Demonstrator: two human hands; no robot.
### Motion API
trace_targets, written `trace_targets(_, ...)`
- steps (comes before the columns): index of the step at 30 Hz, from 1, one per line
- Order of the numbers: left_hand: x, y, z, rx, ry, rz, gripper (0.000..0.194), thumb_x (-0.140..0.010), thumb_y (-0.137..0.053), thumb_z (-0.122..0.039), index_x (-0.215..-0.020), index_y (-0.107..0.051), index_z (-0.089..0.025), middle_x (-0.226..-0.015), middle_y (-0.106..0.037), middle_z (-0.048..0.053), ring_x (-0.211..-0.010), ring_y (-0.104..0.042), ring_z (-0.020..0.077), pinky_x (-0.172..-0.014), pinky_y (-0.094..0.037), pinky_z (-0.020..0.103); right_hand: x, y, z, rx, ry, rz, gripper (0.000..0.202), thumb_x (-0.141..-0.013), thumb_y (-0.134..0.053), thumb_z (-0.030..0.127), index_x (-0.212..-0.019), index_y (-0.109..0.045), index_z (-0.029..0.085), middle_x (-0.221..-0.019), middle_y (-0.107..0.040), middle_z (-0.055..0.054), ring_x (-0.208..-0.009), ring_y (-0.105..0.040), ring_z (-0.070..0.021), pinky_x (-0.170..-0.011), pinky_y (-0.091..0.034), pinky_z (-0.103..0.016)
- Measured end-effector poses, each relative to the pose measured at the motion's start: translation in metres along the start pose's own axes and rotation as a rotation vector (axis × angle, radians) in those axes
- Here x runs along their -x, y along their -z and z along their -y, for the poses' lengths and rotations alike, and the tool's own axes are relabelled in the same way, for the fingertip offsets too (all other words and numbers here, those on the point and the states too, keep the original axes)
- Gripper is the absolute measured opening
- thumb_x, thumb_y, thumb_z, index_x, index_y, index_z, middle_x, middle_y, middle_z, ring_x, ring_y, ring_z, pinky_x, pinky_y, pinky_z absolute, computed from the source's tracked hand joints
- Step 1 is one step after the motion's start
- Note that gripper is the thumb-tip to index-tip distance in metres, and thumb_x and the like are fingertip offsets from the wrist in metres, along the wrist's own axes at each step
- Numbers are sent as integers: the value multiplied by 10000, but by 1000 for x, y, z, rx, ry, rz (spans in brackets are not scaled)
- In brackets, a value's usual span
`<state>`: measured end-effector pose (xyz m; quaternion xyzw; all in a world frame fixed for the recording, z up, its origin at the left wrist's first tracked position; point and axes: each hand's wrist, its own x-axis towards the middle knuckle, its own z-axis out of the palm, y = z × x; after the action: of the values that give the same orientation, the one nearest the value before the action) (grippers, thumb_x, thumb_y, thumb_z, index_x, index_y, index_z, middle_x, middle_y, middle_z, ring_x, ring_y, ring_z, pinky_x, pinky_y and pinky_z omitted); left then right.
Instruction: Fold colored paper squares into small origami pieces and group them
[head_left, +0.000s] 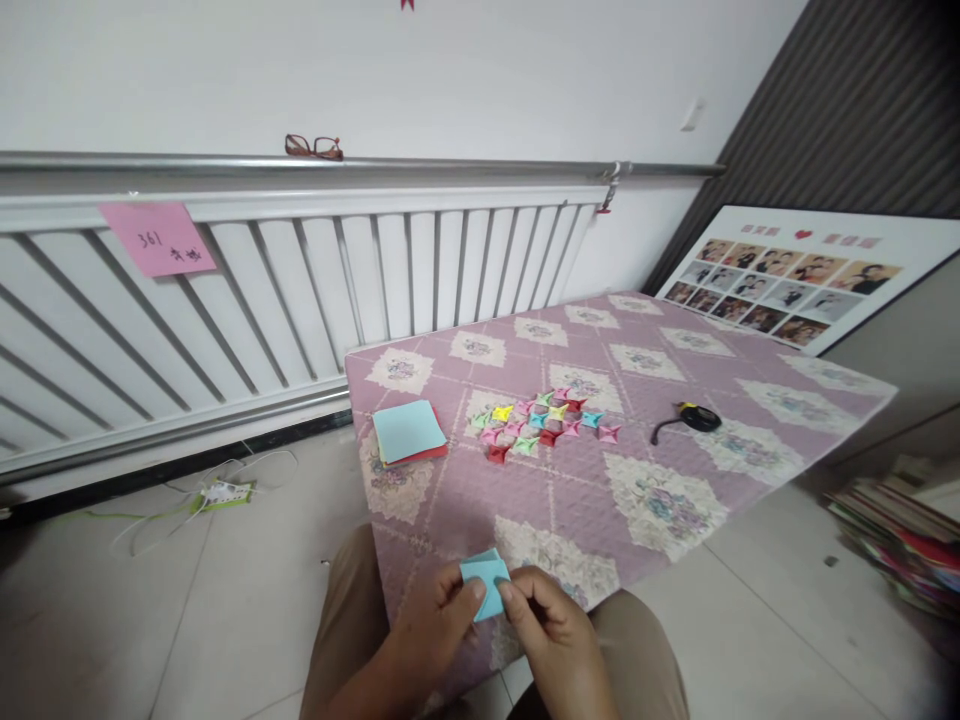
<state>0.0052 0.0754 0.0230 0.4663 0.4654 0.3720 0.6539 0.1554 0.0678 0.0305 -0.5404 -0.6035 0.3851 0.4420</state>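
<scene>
A light blue sheet of origami paper, folded down to a small square with layered edges, is held over the table's near edge. My left hand pinches its left side, thumb lying on top. On the right side, my right hand grips the same paper between thumb and fingers. Beyond my hands lie several small folded paper stars in pink, red, yellow, green and blue, set out in loose rows. To their left rests a stack of square coloured paper, light blue on top.
The table wears a purple floral cloth. A coiled black cable lies on its right part. Behind stand a white radiator and a leaning photo board. A power strip with wires lies on the floor at left.
</scene>
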Motion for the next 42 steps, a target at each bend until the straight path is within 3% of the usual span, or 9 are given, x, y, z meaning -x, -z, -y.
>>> trace_targets(3, 2, 0, 3, -66, 26, 48, 380, -853, -478, -507, -841, -603, -149, -629, -555, -2, -562, -503, 123, -573, -401, 243, 2, 0, 0, -16, -20, 23, 352, -878, -518, 449, -623, -528, 208, -590, -533, 25, -567, -484, -124, -555, -386, -217)
trace_targets(9, 1, 0, 7, -101, -1, 64, 355, -856, -471, -473, -772, -576, -144, -657, -580, 10, -543, -503, 110, -551, -398, 226, -1, 1, 1, -33, 57, -7, 308, -863, -552, 405, -628, -549, 206, -690, -561, 5, -680, -539, -140, -649, -419, -224)
trace_targets(17, 9, 2, -9, -165, 48, 150, 311, -851, -449, -432, -745, -555, -160, -631, -542, -13, -564, -486, 115, -590, -392, 237, -4, 5, 7, -247, -119, 112, 285, -827, -584, 464, -714, -611, 203, -765, -598, -8, -684, -554, -146, -639, -451, -240)
trace_targets(22, 12, 0, -11, -103, 51, 194, 293, -834, -465, -419, -736, -545, -155, -629, -527, -16, -553, -469, 108, -573, -381, 233, -1, 6, 6, -277, -205, 124, 358, -798, -591, 535, -670, -573, 200, -641, -558, 12, -548, -520, -129, -560, -451, -252)
trace_targets(33, 9, -12, 2, -72, 152, 100, 163, -721, -520, -321, -699, -538, -161, -565, -512, -40, -487, -447, 86, -516, -376, 212, -1, 3, -1, -239, -242, -9, 389, -718, -659, 559, -625, -569, 192, -566, -536, 22, -532, -488, -124, -523, -410, -241)
trace_targets(42, 12, -13, -5, -104, 94, 109, 122, -697, -509, -269, -717, -544, -154, -603, -534, -24, -538, -473, 104, -548, -386, 226, -5, 3, -3, -302, -276, -22, 386, -690, -695, 547, -636, -539, 198, -551, -505, 37, -520, -457, -111, -503, -378, -229)
